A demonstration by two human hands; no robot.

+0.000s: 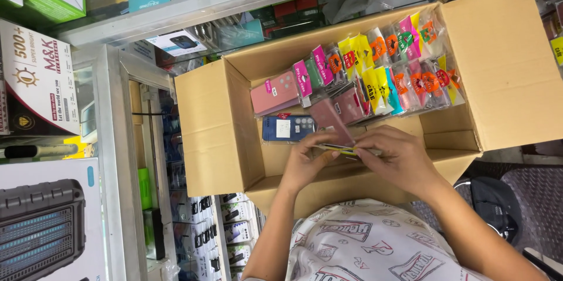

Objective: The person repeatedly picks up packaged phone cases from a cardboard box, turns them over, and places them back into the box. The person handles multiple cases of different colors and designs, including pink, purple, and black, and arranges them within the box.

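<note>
Head view, looking down into an open cardboard box (217, 134) with its flaps folded out.

Left hand (305, 161): grip is closing on the left end of a small stack of flat packaged phone cases (346, 150), fingers curled under, thumb on top. Right hand (399, 161): grip is clamping the right end of the same stack, fingers lying across its top. The stack is being held level, just above the near wall of the box, roughly at the middle of that wall. A pinkish case (331, 119) is tilting up out of the stack toward the box interior; whether a fingertip is touching it cannot be told.

Inside the box: a row of packaged cases (381, 70) with pink, yellow and orange labels is standing on edge along the far wall, running from the middle to the far right corner. A pink case (274, 94) is leaning at the left end of that row. A dark blue case (287, 129) is lying flat on the box floor, just beside the left hand.

The box is resting against a glass display cabinet (117, 158) to its left.
</note>
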